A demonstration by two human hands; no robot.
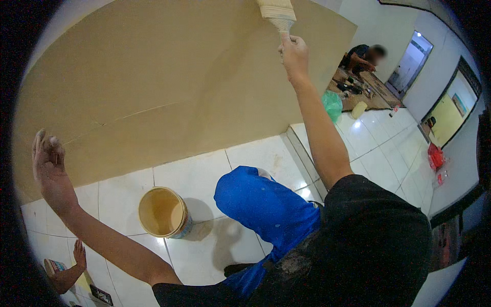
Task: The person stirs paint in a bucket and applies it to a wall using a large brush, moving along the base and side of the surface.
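My right hand [294, 55] grips the handle of a wide paintbrush [279, 13] at the top of the view, its pale bristles up against the tan wall [153, 69]. On the left, my left hand [49, 155] is raised beside the lower part of the same wall, fingers bent and dusted with pale matter; nothing shows in it, and whether it touches the wall I cannot tell. Below and between my arms, an open plastic bucket [184, 226] with tan liquid inside stands on the white floor tiles [191, 169]. My knee in blue cloth is to its right.
Another person's forearm and hand [79, 255] reach in at lower left, near a second bucket [53, 266]. A low step [301, 153] edges the floor on the right. Beyond it are a green plastic bag [332, 105], a yellow container [359, 110] and a crouching person [356, 61] among scattered items.
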